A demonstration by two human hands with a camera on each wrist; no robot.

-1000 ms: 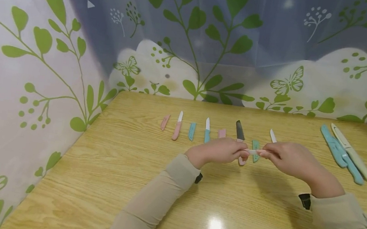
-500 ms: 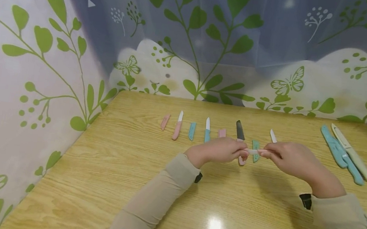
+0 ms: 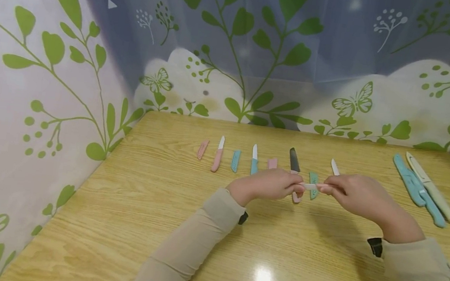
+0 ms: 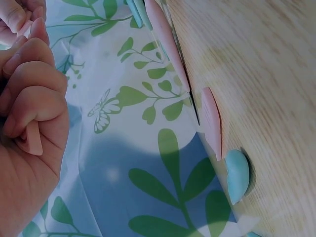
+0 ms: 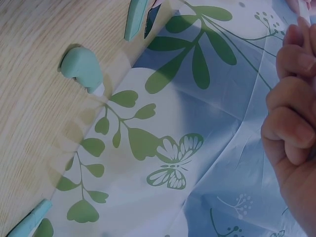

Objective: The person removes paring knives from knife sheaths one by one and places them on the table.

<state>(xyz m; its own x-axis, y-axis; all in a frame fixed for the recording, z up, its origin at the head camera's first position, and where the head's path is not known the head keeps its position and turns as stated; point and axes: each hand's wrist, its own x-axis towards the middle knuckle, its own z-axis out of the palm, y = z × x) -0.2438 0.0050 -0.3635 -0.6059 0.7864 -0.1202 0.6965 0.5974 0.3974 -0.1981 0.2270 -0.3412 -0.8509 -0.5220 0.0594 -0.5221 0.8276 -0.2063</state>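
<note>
My left hand grips a knife by its pink handle, whose end sticks out below the curled fingers in the left wrist view. The white blade shows between my two hands, held level above the table. My right hand pinches a narrow pink sheath at the blade's other end; the fingers hide most of it. Beneath them lie a pink-handled knife with a dark blade and a green sheath. A green-handled knife lies near my right hand, its white blade pointing away.
Leftward on the wooden table lie a pink sheath, a pink knife, a blue sheath, a blue knife and another pink sheath. Blue and cream long-handled tools overlap at the right. Patterned cloth hangs behind.
</note>
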